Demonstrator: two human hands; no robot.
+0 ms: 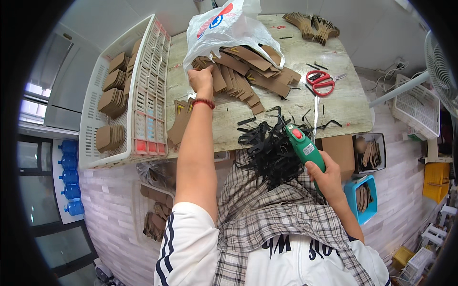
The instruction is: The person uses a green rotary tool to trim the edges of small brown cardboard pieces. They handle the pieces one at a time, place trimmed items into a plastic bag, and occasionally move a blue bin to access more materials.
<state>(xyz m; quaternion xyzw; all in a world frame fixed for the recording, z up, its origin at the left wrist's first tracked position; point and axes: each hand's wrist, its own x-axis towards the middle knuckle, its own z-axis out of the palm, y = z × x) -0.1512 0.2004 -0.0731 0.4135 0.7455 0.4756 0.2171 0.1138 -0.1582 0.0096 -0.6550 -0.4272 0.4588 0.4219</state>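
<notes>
My left hand [201, 80] is at the mouth of a white plastic bag [226, 26], its fingers closed on the edge of the brown pieces there. Brown flat pieces [248, 71], some with yellow V-shaped marks, spill out of the bag onto the table in overlapping stacks. My right hand [326, 175] is wrapped round a green handheld power tool [305, 148] with a red button, its dark tip angled up and left. Below that tip, a heap of black strips [267, 150] lies over the table's front edge and my lap. More brown pieces [181, 123] rest beside my left forearm.
Red-handled scissors [320, 83] lie at the table's right. Fanned brown pieces [312, 27] sit at the far right corner. A white slotted crate [145, 95] with brown stacks stands on the left. A blue bin [362, 200] and a fan [441, 66] are to the right.
</notes>
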